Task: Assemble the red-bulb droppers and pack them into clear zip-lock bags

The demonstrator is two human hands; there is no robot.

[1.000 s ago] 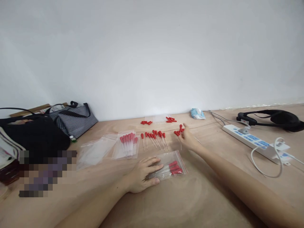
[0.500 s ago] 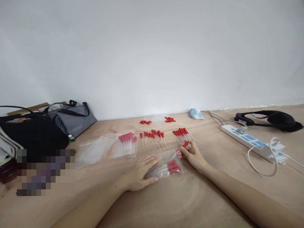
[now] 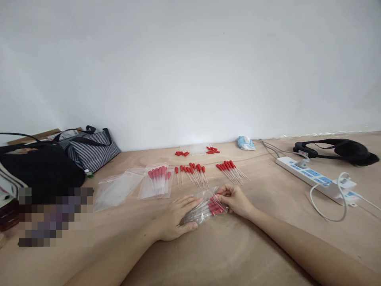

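A clear zip bag [image 3: 196, 216] lies on the table with several red-bulbed droppers [image 3: 214, 209] inside. My left hand [image 3: 177, 218] rests at its closed end, fingers stretched over the plastic and thumb apart. At the mouth on the right, my right hand [image 3: 236, 201] pinches a dropper by its red bulb, whose stem is inside the bag. The fingers partly cover this bulb. Beyond my hands lie loose droppers in a middle group [image 3: 193, 171] and a right group [image 3: 229, 167].
A filled bag of droppers [image 3: 157, 180] and flat bags [image 3: 119, 188] lie left. Small red bulbs [image 3: 182, 153] lie near the wall. A striped bag [image 3: 95, 147] stands left. Rightward are a tissue pack [image 3: 245, 143], a power strip [image 3: 306, 171] with cables and a black headset [image 3: 351, 151].
My right hand has moved left to the bag's mouth, carrying the dropper into it. The plastic there is now crumpled. My left hand stays in place.
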